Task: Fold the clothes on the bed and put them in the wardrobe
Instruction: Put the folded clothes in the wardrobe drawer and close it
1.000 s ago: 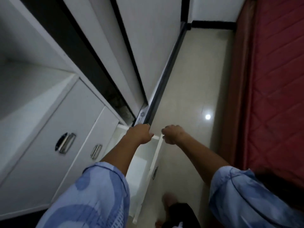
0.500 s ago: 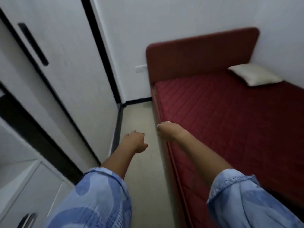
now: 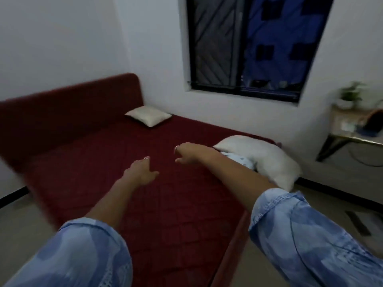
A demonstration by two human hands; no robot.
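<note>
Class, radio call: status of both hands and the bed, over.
Left hand open, empty. Right hand open, empty, stretched above the red bed. Pale blue cloth tucked under big white pillow. Nothing in the way.

We can't read any text, labels, brand names or numbers anywhere here. The frame is dim and a bit blurred, and nothing we see carries print we can make out.
</note>
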